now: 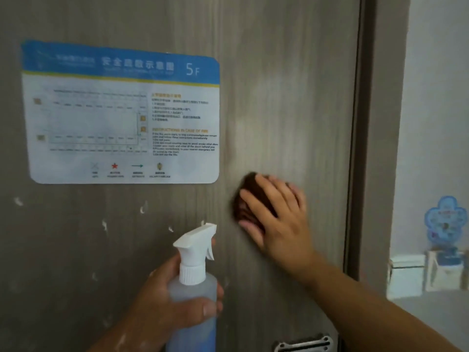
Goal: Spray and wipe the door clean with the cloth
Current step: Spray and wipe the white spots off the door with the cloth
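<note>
Head view: wiping step — right hand (281, 219), fingers (257, 208) flat, presses cloth (247, 196) on door (291, 97) right of the notice's (121, 113) lower corner; left hand's (170, 301) fingers clasp spray bottle (193, 288) below it — next, probably sweep toward white specks (142, 208) there.

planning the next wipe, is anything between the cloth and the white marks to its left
Nothing on the door lies between the cloth and the white marks; the spray bottle in the left hand sits just below that path.

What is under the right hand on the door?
A dark brown cloth lies under the right hand, pressed against the door. Only its upper left part shows; the rest, and the door behind, is covered.
</note>
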Action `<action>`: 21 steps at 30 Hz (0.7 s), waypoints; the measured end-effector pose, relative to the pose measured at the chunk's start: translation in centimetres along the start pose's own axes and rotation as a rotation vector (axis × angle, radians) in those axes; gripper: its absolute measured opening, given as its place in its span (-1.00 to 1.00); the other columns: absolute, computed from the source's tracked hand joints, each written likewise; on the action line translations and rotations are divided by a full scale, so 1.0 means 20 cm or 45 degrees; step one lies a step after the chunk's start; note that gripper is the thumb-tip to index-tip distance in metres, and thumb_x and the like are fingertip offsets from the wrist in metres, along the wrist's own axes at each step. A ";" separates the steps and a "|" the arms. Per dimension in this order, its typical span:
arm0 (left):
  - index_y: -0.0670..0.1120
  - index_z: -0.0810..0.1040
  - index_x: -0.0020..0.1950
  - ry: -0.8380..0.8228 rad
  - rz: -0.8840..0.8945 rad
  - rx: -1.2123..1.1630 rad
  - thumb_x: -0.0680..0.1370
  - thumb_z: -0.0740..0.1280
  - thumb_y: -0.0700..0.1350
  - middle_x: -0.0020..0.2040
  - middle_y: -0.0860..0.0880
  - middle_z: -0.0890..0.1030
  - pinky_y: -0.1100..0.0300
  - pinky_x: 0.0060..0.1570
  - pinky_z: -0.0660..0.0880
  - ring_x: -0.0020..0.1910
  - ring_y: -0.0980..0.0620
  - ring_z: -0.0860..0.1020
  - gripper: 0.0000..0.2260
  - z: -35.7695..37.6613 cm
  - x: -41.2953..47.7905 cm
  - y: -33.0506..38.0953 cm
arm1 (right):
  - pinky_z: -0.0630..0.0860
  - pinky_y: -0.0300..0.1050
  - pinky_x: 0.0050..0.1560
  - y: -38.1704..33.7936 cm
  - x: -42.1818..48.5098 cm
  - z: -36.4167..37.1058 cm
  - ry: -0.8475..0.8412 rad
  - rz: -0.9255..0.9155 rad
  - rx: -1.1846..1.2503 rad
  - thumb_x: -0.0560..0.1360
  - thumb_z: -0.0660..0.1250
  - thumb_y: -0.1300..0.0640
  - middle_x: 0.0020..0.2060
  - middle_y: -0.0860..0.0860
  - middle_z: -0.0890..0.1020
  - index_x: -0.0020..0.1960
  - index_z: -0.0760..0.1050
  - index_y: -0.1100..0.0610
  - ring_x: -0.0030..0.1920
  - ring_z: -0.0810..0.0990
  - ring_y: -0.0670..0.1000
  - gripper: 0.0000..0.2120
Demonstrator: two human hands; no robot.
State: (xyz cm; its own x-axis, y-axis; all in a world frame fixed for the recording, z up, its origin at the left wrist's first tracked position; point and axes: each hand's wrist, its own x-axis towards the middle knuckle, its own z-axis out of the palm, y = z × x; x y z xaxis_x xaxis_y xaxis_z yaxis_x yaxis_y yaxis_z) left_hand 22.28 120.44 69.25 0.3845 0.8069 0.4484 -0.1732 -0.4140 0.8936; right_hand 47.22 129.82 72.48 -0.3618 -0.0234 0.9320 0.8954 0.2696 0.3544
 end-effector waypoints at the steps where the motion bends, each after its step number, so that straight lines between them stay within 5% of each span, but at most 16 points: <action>1: -0.13 0.55 0.21 0.017 -0.020 -0.026 -0.14 0.74 -0.05 -0.19 -0.41 0.65 -0.01 -0.32 0.60 -0.30 -0.30 0.65 -0.07 -0.02 -0.03 -0.01 | 0.40 0.33 0.39 -0.02 -0.14 -0.01 -0.056 -0.071 -0.006 0.65 0.34 -0.16 0.50 0.12 0.45 0.47 0.51 0.00 0.50 0.43 0.19 -0.55; 5: -0.13 0.59 0.17 0.088 -0.099 -0.052 -0.11 0.75 -0.09 -0.19 -0.40 0.64 -0.05 -0.29 0.60 -0.30 -0.28 0.64 -0.14 -0.09 -0.11 -0.04 | 0.45 0.30 0.34 0.11 -0.16 -0.05 -0.089 -0.227 -0.026 0.63 0.37 -0.16 0.48 0.15 0.48 0.48 0.49 0.01 0.43 0.51 0.22 -0.52; 9: -0.12 0.58 0.20 0.120 -0.105 -0.052 -0.04 0.74 -0.09 -0.17 -0.38 0.64 -0.04 -0.23 0.58 -0.26 -0.28 0.62 -0.17 -0.13 -0.14 -0.04 | 0.35 0.24 0.39 0.26 0.36 -0.09 0.040 0.176 -0.115 0.67 0.24 -0.21 0.49 0.14 0.45 0.49 0.47 0.02 0.38 0.48 0.24 -0.51; 13: -0.05 0.62 0.17 0.121 -0.085 -0.060 -0.06 0.74 -0.06 -0.19 -0.34 0.65 -0.03 -0.24 0.59 -0.26 -0.27 0.63 -0.19 -0.14 -0.16 -0.02 | 0.05 0.32 0.58 0.27 0.74 -0.12 -0.026 0.411 -0.237 0.66 0.03 -0.35 0.57 0.15 0.31 0.58 0.32 0.01 0.56 0.28 0.20 -0.36; 17: -0.02 0.64 0.14 0.110 -0.080 -0.079 -0.08 0.74 -0.06 -0.20 -0.34 0.66 -0.05 -0.23 0.60 -0.26 -0.29 0.65 -0.20 -0.17 -0.18 -0.02 | -0.15 0.43 0.58 0.21 0.74 -0.19 -0.205 0.288 -0.384 0.62 -0.14 -0.48 0.61 0.22 0.21 0.61 0.26 0.12 0.66 0.01 0.24 -0.15; 21: 0.01 0.63 0.17 0.059 -0.094 -0.085 -0.09 0.75 -0.07 -0.19 -0.36 0.66 -0.02 -0.24 0.61 -0.25 -0.29 0.66 -0.17 -0.18 -0.19 0.00 | -0.15 0.45 0.57 0.25 0.77 -0.26 -0.253 0.127 -0.443 0.62 -0.21 -0.45 0.64 0.19 0.16 0.55 0.35 0.21 0.66 0.00 0.25 -0.11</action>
State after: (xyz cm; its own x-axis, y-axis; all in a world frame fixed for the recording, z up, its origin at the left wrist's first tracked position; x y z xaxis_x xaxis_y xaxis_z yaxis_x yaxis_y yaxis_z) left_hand 17.54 118.86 67.54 0.3566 0.8534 0.3801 -0.2066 -0.3248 0.9230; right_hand 47.58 125.76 88.95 -0.2810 0.1817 0.9423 0.9507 -0.0815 0.2992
